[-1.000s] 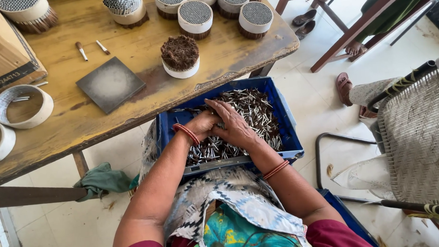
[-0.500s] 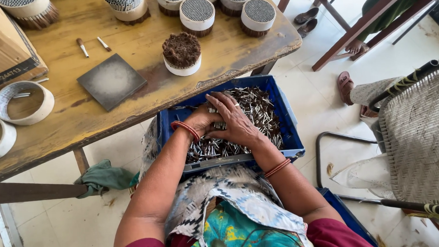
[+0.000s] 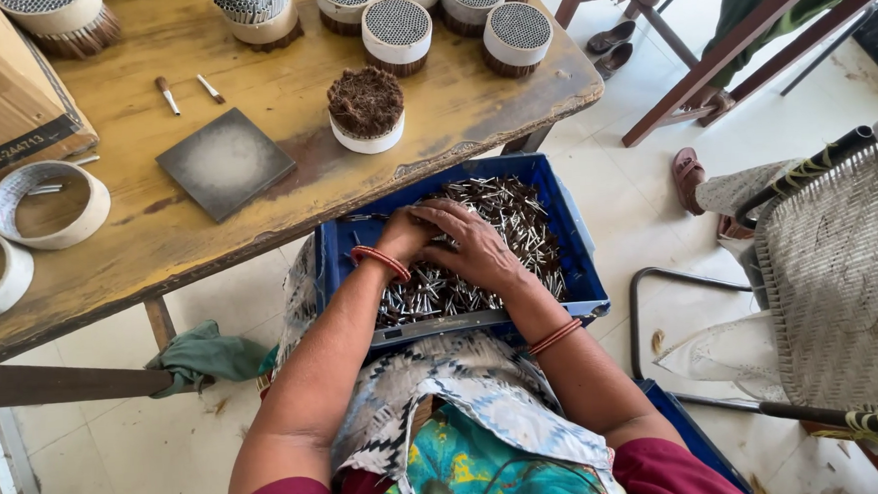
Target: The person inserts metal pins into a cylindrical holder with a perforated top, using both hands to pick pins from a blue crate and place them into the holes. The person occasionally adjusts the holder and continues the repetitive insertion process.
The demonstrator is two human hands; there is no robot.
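Both hands gathering small metal tubes in the blue crate

Right hand (image 3: 474,247) fingers spread over left hand (image 3: 405,235), whose grip I cannot tell; metal tubes (image 3: 517,213) fill the blue crate (image 3: 569,235), centre frame. Packed bundles (image 3: 397,34) line the table's (image 3: 158,242) top edge; much remains.

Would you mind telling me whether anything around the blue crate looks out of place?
Two small sticks lie loose on the wooden table, apart from the bundles. A green cloth lies crumpled on the floor below.

Maroon short sleeves, patterned grey-white scarf, teal printed dress, red bangles on both wrists
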